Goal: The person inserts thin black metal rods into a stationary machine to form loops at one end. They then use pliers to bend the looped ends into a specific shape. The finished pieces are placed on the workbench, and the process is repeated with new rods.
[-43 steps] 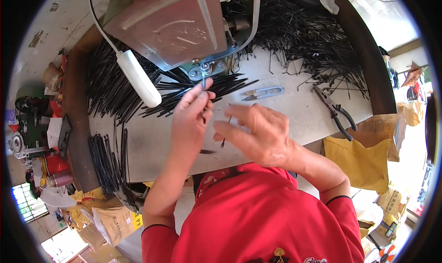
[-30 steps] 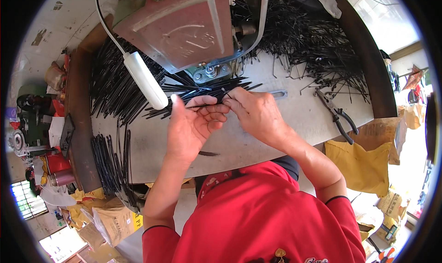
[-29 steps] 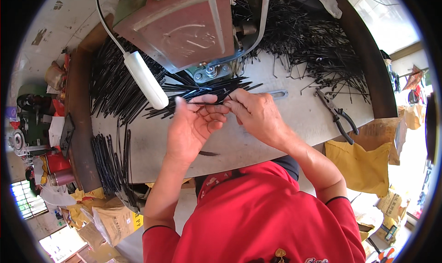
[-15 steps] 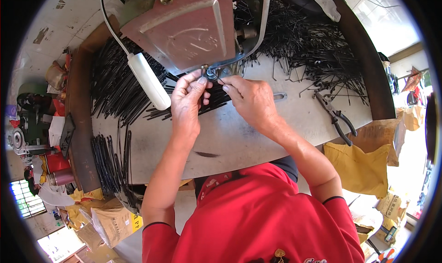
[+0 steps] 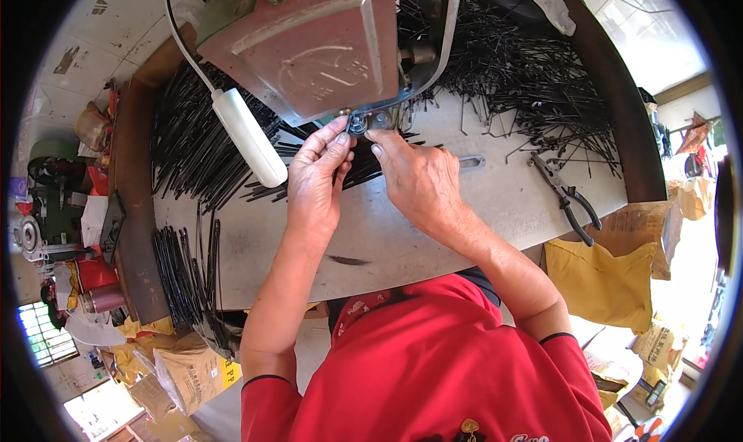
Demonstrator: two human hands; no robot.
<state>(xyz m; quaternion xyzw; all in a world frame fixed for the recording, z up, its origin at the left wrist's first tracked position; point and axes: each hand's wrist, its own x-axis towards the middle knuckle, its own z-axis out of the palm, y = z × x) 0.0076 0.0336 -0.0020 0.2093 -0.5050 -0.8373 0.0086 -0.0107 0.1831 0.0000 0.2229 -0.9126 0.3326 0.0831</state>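
A grey table (image 5: 387,233) is spreading out beneath the machine (image 5: 309,47), which is looming over it with a pinkish cover facing the person. A red shirt (image 5: 433,364) is filling the space in front of the machine, past the table's near edge. To the right of the machine, a tangled heap (image 5: 534,78) of thin black rods is lying, some ends bending into hooks. To its left, a pile (image 5: 201,132) of straighter black strips is lying. A yellow cloth (image 5: 604,279) is hanging well to its right.

The right hand (image 5: 422,175) is resting at the right front of the machine's metal foot (image 5: 357,124), thumb and forefinger drawing together; I cannot tell whether they are pinching anything. The left hand (image 5: 316,179) is resting at the left front of this foot, thumb and forefinger nearly meeting beside it; anything between them is too small to tell. The foot itself is sitting under the machine, between the 2 hands.

A bundle (image 5: 182,275) of black strips is lying left and in front of the machine. A white lamp (image 5: 249,136) is hanging just left of it. Pliers (image 5: 561,194) are lying well to its right, 2 black handles pointing nearer the person. A grey loop (image 5: 481,162) is showing to its right front, and a dark scrap (image 5: 348,261) is lying in front.
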